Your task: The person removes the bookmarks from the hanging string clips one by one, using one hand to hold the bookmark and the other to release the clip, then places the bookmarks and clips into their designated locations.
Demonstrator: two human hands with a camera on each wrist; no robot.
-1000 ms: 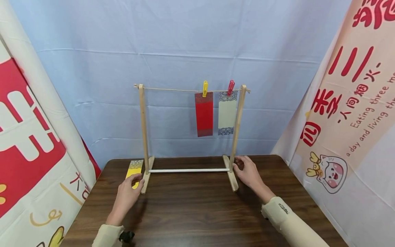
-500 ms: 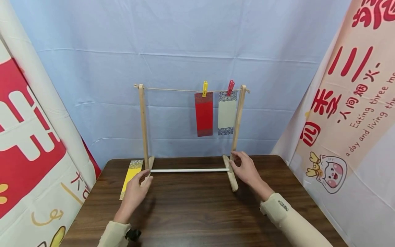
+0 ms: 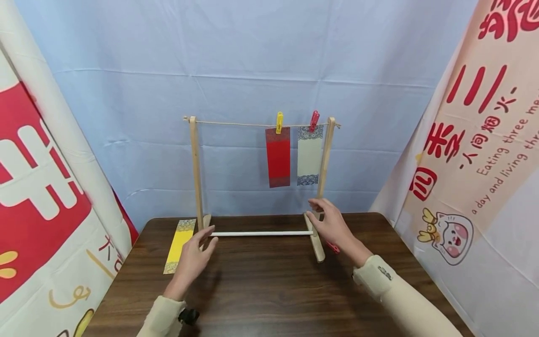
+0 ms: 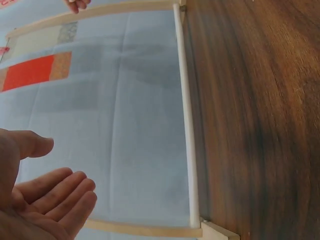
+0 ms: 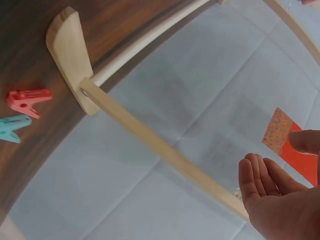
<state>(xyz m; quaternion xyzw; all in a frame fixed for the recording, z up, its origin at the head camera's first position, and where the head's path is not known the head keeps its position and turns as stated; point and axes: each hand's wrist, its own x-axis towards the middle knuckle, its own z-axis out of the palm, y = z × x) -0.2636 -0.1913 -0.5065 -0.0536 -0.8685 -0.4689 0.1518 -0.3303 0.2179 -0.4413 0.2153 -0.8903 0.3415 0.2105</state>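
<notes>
A wooden stand (image 3: 195,173) carries a string (image 3: 236,123) between its two posts. A red card (image 3: 279,159) hangs from it by a yellow clothespin (image 3: 280,122), and beside it a pale card (image 3: 309,157) by a red clothespin (image 3: 314,121). My left hand (image 3: 194,256), thumb and fingers apart, holds nothing near the stand's left foot. My right hand (image 3: 332,227) hovers by the right post, also with nothing in it, the thumb spread from the fingers in the right wrist view. A yellow card (image 3: 180,243) lies on the table left of the stand.
A red clothespin (image 5: 30,101) and a teal clothespin (image 5: 14,128) lie on the table beyond the right foot; my right hand mostly hides them in the head view. A white rod (image 3: 261,233) joins the feet. Blue cloth (image 3: 252,56) hangs behind the dark wooden table (image 3: 269,290).
My left hand has moved right, off the yellow card and past the left post. My right hand has risen and shifted left along the right post, baring a red clothespin. The hanging cards stay put.
</notes>
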